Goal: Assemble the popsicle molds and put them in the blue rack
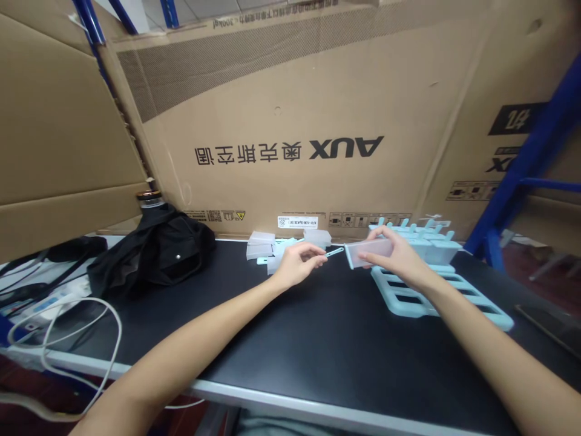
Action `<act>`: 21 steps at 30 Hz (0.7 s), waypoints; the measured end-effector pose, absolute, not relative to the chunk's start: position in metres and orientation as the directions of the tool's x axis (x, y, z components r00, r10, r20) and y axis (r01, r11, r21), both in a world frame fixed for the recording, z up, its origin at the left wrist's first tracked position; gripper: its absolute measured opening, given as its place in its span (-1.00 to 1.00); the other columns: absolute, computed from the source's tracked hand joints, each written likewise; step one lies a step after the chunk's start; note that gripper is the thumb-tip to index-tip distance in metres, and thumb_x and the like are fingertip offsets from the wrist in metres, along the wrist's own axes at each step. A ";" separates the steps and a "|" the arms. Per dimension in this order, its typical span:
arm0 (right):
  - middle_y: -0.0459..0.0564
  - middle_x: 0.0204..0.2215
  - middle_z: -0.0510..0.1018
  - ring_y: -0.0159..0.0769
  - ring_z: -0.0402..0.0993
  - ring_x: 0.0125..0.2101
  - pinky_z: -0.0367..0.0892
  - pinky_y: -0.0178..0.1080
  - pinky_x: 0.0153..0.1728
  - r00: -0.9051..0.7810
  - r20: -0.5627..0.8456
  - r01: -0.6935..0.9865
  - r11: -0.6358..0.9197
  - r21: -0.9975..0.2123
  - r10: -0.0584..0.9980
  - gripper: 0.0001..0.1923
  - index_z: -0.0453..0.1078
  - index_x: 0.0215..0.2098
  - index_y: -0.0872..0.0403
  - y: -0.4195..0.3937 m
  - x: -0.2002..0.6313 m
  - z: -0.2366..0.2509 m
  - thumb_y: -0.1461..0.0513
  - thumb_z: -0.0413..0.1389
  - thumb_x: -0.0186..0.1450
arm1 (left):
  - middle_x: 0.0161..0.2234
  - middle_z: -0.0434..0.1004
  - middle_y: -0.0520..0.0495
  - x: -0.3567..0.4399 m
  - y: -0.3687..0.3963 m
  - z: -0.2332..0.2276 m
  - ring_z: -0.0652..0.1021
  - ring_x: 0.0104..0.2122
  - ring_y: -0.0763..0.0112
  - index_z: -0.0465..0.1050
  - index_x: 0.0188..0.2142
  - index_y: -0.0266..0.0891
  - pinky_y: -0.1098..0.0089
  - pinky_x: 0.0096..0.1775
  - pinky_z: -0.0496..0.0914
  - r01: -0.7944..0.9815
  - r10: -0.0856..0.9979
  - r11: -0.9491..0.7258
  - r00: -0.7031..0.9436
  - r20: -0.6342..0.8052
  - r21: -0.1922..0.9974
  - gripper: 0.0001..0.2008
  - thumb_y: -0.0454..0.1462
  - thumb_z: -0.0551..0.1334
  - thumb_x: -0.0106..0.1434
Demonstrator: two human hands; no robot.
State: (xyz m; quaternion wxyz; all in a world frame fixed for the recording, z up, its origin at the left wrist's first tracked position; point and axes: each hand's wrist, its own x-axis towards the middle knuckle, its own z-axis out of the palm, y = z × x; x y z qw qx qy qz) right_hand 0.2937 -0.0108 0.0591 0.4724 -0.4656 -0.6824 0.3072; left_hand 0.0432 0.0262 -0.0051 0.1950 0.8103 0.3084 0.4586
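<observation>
My left hand point(300, 261) pinches a thin light-blue popsicle stick point(334, 251) that points right. Close to the stick's tip, my right hand point(394, 254) grips a translucent popsicle mold point(368, 251) on its side, its light-blue rimmed end facing the stick; a small gap seems to lie between them. Behind my left hand lies a pile of clear mold cups point(260, 245) and light-blue parts. Beyond my right hand, several molds with blue sticks point(442, 245) stand upright, next to a light-blue slotted rack point(454, 297).
A black bag point(149, 251) and a bottle cap point(149, 195) are at the left, near white cables point(118, 330). A big cardboard box point(290, 91) walls off the back. Blue metal posts point(531, 163) frame the black table point(290, 351). A dark flat object point(547, 324) lies at the right.
</observation>
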 end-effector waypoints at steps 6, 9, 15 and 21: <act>-0.10 -0.40 0.44 -0.26 0.49 -0.40 0.55 -0.14 -0.40 -0.144 0.320 0.276 0.349 -0.896 0.936 -0.49 0.21 -0.28 0.00 -0.008 0.289 0.051 0.01 0.37 0.02 | -0.42 0.57 -0.08 0.045 0.021 0.002 0.58 -0.49 0.46 0.59 -0.36 -0.33 0.37 -0.35 0.54 -0.007 0.771 -0.586 0.301 0.561 0.810 -0.77 -0.17 0.41 0.13; -0.09 -0.39 0.45 -0.25 0.50 -0.40 0.55 -0.13 -0.37 -0.180 0.308 0.276 0.348 -0.896 0.934 -0.50 0.20 -0.26 0.00 -0.009 0.286 0.049 0.01 0.36 0.04 | -0.42 0.58 -0.08 0.046 0.016 0.003 0.58 -0.49 0.45 0.60 -0.35 -0.32 0.34 -0.33 0.54 -0.012 0.775 -0.574 0.316 0.548 0.819 -0.78 -0.18 0.41 0.13; -0.12 -0.37 0.45 -0.27 0.48 -0.35 0.48 -0.19 -0.34 -0.239 0.274 0.203 0.323 -0.924 0.932 -0.51 0.20 -0.23 0.00 -0.011 0.271 0.040 0.01 0.35 0.07 | -0.22 0.59 -0.16 0.053 0.008 0.001 0.61 -0.27 0.36 0.51 -0.15 -0.32 0.24 -0.15 0.54 -0.147 0.797 -0.483 0.334 0.503 0.863 -0.68 -0.18 0.40 0.17; -0.13 -0.41 0.45 -0.39 0.35 -0.42 0.28 -0.33 -0.40 -0.214 0.350 0.249 0.397 -0.883 0.912 -0.56 0.26 -0.30 0.05 -0.011 0.271 0.039 -0.02 0.33 0.09 | -0.23 0.58 -0.11 0.056 0.011 0.006 0.60 -0.26 0.38 0.35 -0.20 -0.27 0.21 -0.07 0.48 -0.350 0.830 -0.422 0.221 0.511 0.836 -0.60 -0.20 0.47 0.08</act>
